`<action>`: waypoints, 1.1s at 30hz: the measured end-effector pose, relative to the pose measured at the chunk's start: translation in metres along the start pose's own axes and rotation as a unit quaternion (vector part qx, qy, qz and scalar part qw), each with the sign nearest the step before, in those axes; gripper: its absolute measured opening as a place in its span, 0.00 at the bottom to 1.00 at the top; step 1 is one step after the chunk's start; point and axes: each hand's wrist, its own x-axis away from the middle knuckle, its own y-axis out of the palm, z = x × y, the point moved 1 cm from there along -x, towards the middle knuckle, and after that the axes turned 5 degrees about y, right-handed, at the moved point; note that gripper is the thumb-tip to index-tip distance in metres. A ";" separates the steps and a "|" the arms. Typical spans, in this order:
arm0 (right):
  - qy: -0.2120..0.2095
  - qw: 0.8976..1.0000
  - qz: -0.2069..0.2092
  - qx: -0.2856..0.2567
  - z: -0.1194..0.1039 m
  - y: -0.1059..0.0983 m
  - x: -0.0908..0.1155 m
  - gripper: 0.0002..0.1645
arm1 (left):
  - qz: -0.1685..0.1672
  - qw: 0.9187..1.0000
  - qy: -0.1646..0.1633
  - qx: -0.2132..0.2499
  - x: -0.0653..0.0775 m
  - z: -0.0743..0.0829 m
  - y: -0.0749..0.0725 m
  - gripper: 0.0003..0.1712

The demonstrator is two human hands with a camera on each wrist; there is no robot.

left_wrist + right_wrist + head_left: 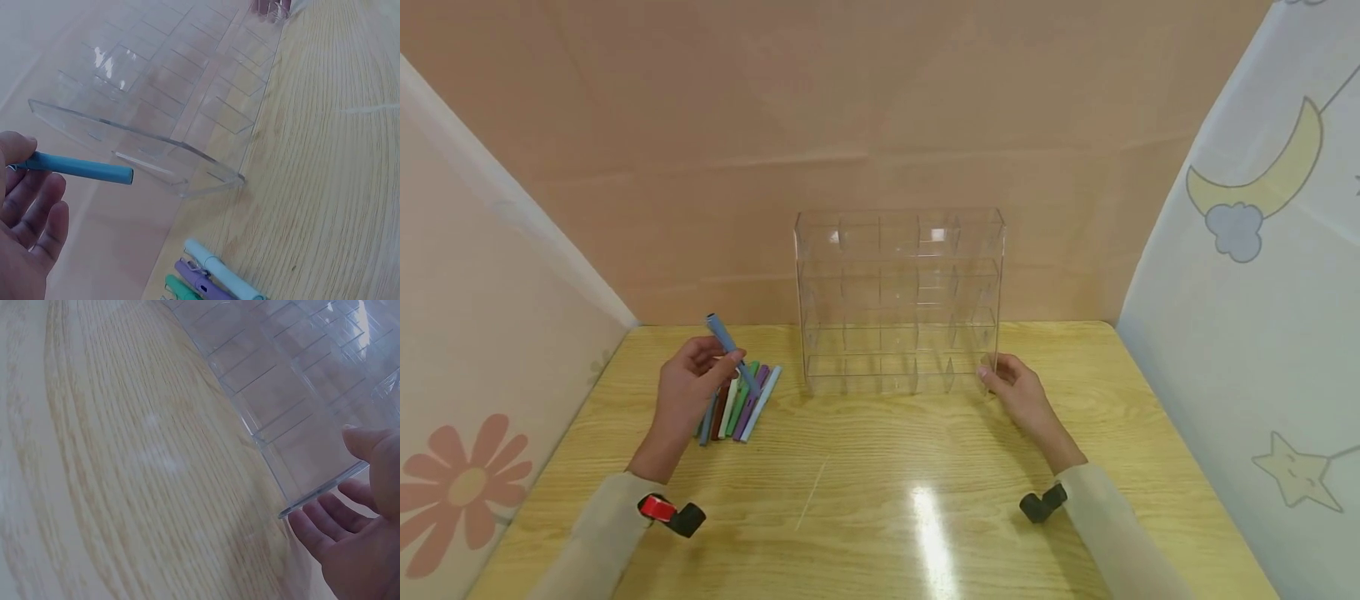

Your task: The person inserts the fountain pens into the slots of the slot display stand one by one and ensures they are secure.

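My left hand pinches a blue pen between thumb and fingers, held tilted above a row of pens. In the left wrist view the same blue pen points toward the side of a clear plastic rack, apart from it. Upright on the table, the clear rack has several tiers of small compartments. At its lower right corner my right hand grips the side edge. The right wrist view has the thumb on the front side and the other fingers along the outer side.
Below the left hand several pens lie side by side, among them a purple pen, a light blue pen and a brown one. The wooden table meets a tan backdrop behind the rack, with printed cloth walls at both sides.
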 end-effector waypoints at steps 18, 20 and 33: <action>0.006 1.000 0.008 -0.001 -0.002 0.000 -0.002 0.38 | -0.033 0.999 0.026 0.011 -0.002 0.012 0.033 0.16; 0.007 1.000 0.006 -0.003 -0.002 0.000 -0.002 0.38 | -0.041 0.999 0.032 0.018 -0.003 0.012 0.036 0.16; 0.016 1.000 0.000 -0.006 -0.004 0.001 -0.003 0.40 | -0.049 0.998 0.022 0.038 -0.003 0.019 0.058 0.17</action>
